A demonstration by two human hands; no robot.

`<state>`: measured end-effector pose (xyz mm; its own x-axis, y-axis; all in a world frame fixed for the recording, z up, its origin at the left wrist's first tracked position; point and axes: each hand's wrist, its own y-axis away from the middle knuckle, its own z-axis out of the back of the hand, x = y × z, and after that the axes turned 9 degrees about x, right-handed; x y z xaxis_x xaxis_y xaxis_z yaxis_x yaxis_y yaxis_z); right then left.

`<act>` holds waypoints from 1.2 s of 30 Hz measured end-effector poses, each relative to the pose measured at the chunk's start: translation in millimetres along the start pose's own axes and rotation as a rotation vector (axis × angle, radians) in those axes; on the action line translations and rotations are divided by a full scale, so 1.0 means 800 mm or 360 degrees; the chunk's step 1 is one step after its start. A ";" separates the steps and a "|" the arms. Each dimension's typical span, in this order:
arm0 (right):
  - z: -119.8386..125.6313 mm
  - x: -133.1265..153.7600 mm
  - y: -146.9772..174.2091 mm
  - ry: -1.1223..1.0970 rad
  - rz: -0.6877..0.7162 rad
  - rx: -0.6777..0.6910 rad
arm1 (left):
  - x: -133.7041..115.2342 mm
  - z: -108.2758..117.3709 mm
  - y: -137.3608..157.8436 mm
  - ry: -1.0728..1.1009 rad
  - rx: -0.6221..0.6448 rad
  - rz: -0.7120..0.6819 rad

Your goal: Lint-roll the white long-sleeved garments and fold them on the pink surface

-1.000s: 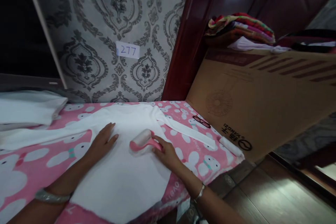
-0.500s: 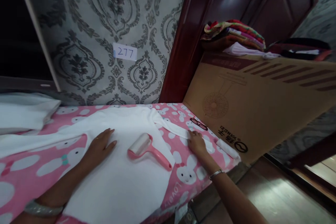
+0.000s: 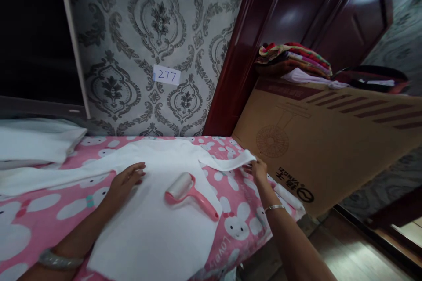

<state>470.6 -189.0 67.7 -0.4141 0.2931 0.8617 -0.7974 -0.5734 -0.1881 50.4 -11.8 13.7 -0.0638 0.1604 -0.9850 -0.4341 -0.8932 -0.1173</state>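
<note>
A white long-sleeved shirt [image 3: 145, 219] lies spread out on a pink rabbit-print cloth [image 3: 235, 191]. My right hand [image 3: 259, 170] pinches the cuff end of the sleeve on the right, which rises off the cloth in a shallow curve. Over the shirt's left side is my left hand [image 3: 128, 179], holding nothing, its fingers stretched and slightly apart. A lint roller [image 3: 197, 198] with a pink handle and white roll rests on the middle of the shirt, between my two hands. The shirt's other sleeve [image 3: 49, 180] reaches out to the left.
A big cardboard box [image 3: 316, 140] stands along the right side, with folded fabrics [image 3: 296, 59] on top. Near the cloth's right edge lies a white roll [image 3: 289, 197]. Folded white fabric [image 3: 36, 142] sits at the left, below a dark screen [image 3: 36, 39].
My right hand has lifted the right sleeve's end off the cloth, up and slightly rightward. The glasses seen before are now hidden. My left hand stays over the shirt; the view has shifted slightly.
</note>
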 end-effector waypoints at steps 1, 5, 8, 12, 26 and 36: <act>-0.016 0.028 0.002 -0.0120 0.0050 0.0017 | -0.004 0.000 0.000 0.0217 0.0045 0.0054; -0.094 0.138 0.054 -0.1003 0.0721 0.0647 | -0.013 0.006 -0.003 0.0875 0.0219 0.0304; -0.136 0.164 0.109 -0.0749 0.0982 0.1013 | -0.020 0.016 -0.002 0.1190 0.0192 0.0274; -0.146 0.104 0.151 -0.0189 0.0964 0.0800 | -0.022 0.028 -0.001 0.1401 0.0082 0.0222; -0.101 -0.022 0.196 0.0395 0.0978 0.0889 | -0.007 0.080 -0.022 -0.1695 -0.0176 -0.0210; -0.125 -0.013 0.204 0.0500 0.0861 0.0886 | -0.012 0.107 -0.038 -0.1974 -0.0159 -0.0073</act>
<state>301.0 -209.1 -19.3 -0.8463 0.0211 0.5322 -0.1541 -0.9662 -0.2067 -12.3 50.0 37.2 -0.8791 0.4318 -0.2018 -0.3914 -0.8956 -0.2112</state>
